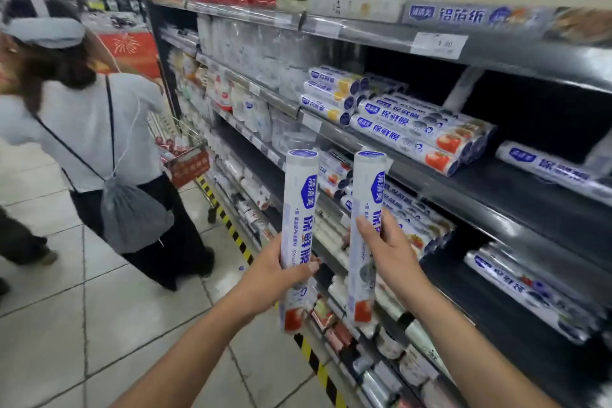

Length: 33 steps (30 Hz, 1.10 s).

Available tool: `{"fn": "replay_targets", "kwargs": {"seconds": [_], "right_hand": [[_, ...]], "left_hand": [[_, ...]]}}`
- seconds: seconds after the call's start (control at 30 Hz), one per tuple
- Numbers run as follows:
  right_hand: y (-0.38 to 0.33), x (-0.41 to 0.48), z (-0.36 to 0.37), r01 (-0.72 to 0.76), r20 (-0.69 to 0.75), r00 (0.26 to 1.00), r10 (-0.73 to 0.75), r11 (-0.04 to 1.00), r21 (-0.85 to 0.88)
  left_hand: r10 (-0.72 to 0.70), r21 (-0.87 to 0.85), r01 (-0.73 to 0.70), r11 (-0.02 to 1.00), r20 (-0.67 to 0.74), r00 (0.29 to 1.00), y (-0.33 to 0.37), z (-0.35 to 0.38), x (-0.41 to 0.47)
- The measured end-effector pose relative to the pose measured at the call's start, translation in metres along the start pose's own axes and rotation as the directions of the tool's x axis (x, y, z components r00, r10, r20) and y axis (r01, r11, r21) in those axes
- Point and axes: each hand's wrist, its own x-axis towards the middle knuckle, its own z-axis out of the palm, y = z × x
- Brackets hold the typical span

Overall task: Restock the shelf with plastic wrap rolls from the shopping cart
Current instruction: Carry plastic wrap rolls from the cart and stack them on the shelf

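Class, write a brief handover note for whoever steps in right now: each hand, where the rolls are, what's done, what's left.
Left hand: grips the left roll, upright.
Right hand: grips the right roll, upright.
Done: a stack of matching rolls lies on the middle shelf; space beside it.
Left: lay both held rolls there, then fetch more from the cart, far left.

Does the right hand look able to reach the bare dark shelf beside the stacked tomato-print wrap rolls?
Probably yes: the right hand, gripping an upright white-and-blue wrap roll, has open air up to that bare shelf board.
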Motion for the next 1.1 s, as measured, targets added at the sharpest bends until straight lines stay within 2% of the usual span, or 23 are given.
{"fn": "replay_targets", "kwargs": {"seconds": [0.13, 0.27, 0.37, 0.47, 0.53, 0.6, 0.67, 0.8, 1.0, 1.1], "right_hand": [[-0.007, 0.056, -0.012, 0.025, -0.017, 0.999, -0.027, 0.993, -0.115], [-0.026, 0.109, -0.027, -0.045, -0.063, 0.998, 0.023, 0.925, -0.378], [-0.049, 0.141, -0.034, -0.077, -0.129, 0.992, -0.007, 0.774, -0.628], [-0.076, 0.172, -0.039, -0.114, -0.170, 0.985, -0.032, 0.619, -0.777], [-0.087, 0.196, -0.048, -0.130, -0.207, 0.969, -0.133, 0.436, -0.891], [-0.094, 0.222, -0.061, -0.150, -0.211, 0.952, -0.222, 0.262, -0.953], [-0.094, 0.250, -0.080, -0.202, -0.246, 0.939, -0.241, 0.193, -0.960], [-0.075, 0.308, -0.126, -0.320, -0.348, 0.918, -0.188, 0.164, -0.933], [-0.046, 0.365, -0.175, -0.332, -0.401, 0.904, -0.147, 0.352, -0.875], [-0.034, 0.377, -0.187, -0.323, -0.384, 0.913, -0.139, 0.329, -0.887]], "left_hand": [[0.004, -0.002, -0.004, 1.000, 0.070, 0.998, 0.006, -0.009, 0.079], [0.058, -0.012, -0.057, 0.998, 0.148, 0.987, 0.013, -0.018, 0.158], [0.104, -0.064, -0.092, 0.994, 0.215, 0.971, 0.018, -0.030, 0.215], [0.123, -0.082, -0.104, 0.991, 0.275, 0.954, 0.025, -0.040, 0.265], [0.132, -0.098, -0.106, 0.990, 0.313, 0.940, 0.031, -0.045, 0.293], [0.142, -0.116, -0.107, 0.987, 0.347, 0.927, 0.036, -0.048, 0.317], [0.154, -0.152, -0.105, 0.983, 0.369, 0.917, 0.040, -0.049, 0.335], [0.174, -0.227, -0.088, 0.970, 0.392, 0.903, 0.048, -0.049, 0.360], [0.168, -0.355, -0.022, 0.935, 0.386, 0.907, 0.053, -0.047, 0.380], [0.157, -0.388, 0.008, 0.921, 0.390, 0.907, 0.055, -0.046, 0.387]]}}
